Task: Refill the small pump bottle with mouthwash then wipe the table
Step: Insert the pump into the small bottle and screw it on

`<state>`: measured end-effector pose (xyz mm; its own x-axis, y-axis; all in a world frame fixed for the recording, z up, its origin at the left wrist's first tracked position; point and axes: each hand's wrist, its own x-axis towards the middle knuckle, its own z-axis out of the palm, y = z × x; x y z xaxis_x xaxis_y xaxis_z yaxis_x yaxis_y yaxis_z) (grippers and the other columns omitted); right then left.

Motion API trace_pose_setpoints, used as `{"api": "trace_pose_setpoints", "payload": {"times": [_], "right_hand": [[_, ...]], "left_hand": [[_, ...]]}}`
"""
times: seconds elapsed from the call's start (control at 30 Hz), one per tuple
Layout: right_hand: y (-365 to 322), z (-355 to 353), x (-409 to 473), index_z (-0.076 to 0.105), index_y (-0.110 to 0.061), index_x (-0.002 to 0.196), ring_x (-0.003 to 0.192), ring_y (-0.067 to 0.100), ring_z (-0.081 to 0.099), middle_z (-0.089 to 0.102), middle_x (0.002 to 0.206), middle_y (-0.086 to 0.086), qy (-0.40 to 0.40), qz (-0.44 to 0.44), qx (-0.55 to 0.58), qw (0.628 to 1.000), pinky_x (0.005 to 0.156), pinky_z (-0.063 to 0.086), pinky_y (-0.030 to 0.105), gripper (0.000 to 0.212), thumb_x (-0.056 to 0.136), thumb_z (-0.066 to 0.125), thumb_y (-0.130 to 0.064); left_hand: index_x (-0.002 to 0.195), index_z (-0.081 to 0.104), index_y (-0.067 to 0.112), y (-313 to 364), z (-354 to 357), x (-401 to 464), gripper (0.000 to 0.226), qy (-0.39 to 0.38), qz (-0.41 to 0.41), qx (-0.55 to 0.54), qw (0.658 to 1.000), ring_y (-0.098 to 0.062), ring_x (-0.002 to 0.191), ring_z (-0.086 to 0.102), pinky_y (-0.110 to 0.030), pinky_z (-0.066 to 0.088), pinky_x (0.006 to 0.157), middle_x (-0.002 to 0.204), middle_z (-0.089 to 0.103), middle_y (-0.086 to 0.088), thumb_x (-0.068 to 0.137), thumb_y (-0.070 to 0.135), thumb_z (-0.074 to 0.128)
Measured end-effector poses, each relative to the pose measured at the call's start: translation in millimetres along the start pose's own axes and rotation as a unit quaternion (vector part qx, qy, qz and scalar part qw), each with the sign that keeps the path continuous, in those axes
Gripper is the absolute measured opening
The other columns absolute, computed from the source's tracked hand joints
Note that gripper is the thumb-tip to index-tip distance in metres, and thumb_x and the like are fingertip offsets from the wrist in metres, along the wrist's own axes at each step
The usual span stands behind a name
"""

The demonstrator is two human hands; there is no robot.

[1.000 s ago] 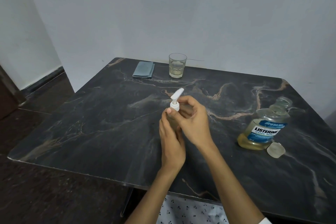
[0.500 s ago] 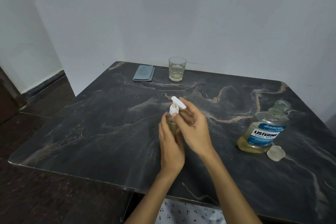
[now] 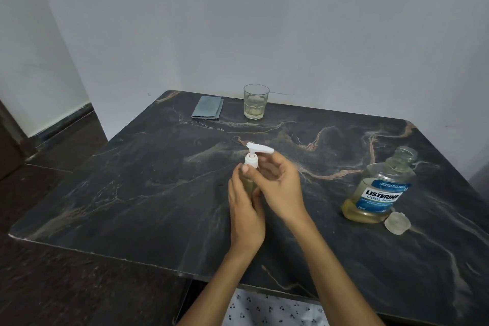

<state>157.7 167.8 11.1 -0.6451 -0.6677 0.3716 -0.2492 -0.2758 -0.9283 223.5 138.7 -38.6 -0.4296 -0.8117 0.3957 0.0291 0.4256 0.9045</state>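
Observation:
The small pump bottle (image 3: 248, 182) stands mid-table with yellowish liquid inside and a white pump head (image 3: 254, 152) on top. My left hand (image 3: 246, 209) grips the bottle's body from the near side. My right hand (image 3: 277, 188) pinches the white collar under the pump with thumb and fingers. The pump's nozzle points right. The open Listerine mouthwash bottle (image 3: 378, 190) stands at the right, partly full, with its clear cap (image 3: 397, 223) lying beside it. A folded grey-blue cloth (image 3: 207, 110) lies at the table's far edge.
A glass (image 3: 255, 102) with a little pale liquid stands at the far edge next to the cloth. The dark marble table (image 3: 132, 193) meets a white wall behind. Dark floor lies to the left, beyond the table's edge.
The pump head has turned: its nozzle pointed up and away, then swung round to point right. Both hands stay on the bottle at the same spot.

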Motion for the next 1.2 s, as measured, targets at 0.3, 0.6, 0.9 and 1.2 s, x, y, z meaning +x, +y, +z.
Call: {"api": "trace_pose_setpoints", "payload": {"times": [0.3, 0.6, 0.9, 1.2], "right_hand": [[-1.1, -0.9, 6.8, 0.057, -0.016, 0.123, 0.103, 0.005, 0.061, 0.063, 0.11, -0.006, -0.07, 0.046, -0.055, 0.995, 0.085, 0.048, 0.02, 0.033, 0.091, 0.059, -0.025], [4.9, 24.5, 1.6, 0.068, -0.041, 0.078, 0.077, 0.0, 0.067, 0.07, 0.074, -0.02, 0.12, 0.011, -0.078, 0.99, 0.073, 0.051, 0.018, 0.027, 0.083, 0.07, -0.015], [0.0, 19.6, -13.0, 0.06, -0.027, 0.111, 0.091, 0.004, 0.064, 0.068, 0.095, -0.01, 0.035, -0.011, -0.081, 0.996, 0.082, 0.05, 0.021, 0.026, 0.088, 0.067, -0.017], [-1.1, -20.5, -8.2, 0.051, -0.025, 0.113, 0.093, -0.002, 0.058, 0.06, 0.1, -0.014, 0.006, 0.017, -0.204, 0.979, 0.089, 0.049, 0.028, 0.044, 0.08, 0.07, -0.002]], "left_hand": [[0.142, 0.032, 0.016, -5.4, -1.7, 2.0, 0.055, -0.002, 0.001, -0.025, 1.0, 0.002, 0.119, 0.045, -0.003, 0.034, 0.095, 0.134, 0.043, 0.003, 0.093, -0.001, 0.05], [0.113, 0.055, 0.043, 10.0, 3.2, 6.6, 0.029, 0.03, -0.048, -0.048, 0.997, 0.017, 0.097, 0.054, -0.001, 0.039, 0.08, 0.109, 0.059, 0.012, 0.103, 0.023, 0.037], [0.119, 0.047, 0.048, 13.5, -13.1, 0.6, 0.025, -0.038, -0.065, -0.006, 0.997, 0.012, 0.102, 0.055, -0.009, 0.043, 0.085, 0.109, 0.063, 0.02, 0.102, 0.038, 0.031], [0.146, -0.02, 0.006, 7.0, -21.3, -19.4, 0.082, -0.166, -0.049, 0.286, 0.942, -0.021, 0.147, 0.005, -0.034, 0.003, 0.119, 0.16, 0.007, -0.012, 0.099, 0.035, 0.041]]}}
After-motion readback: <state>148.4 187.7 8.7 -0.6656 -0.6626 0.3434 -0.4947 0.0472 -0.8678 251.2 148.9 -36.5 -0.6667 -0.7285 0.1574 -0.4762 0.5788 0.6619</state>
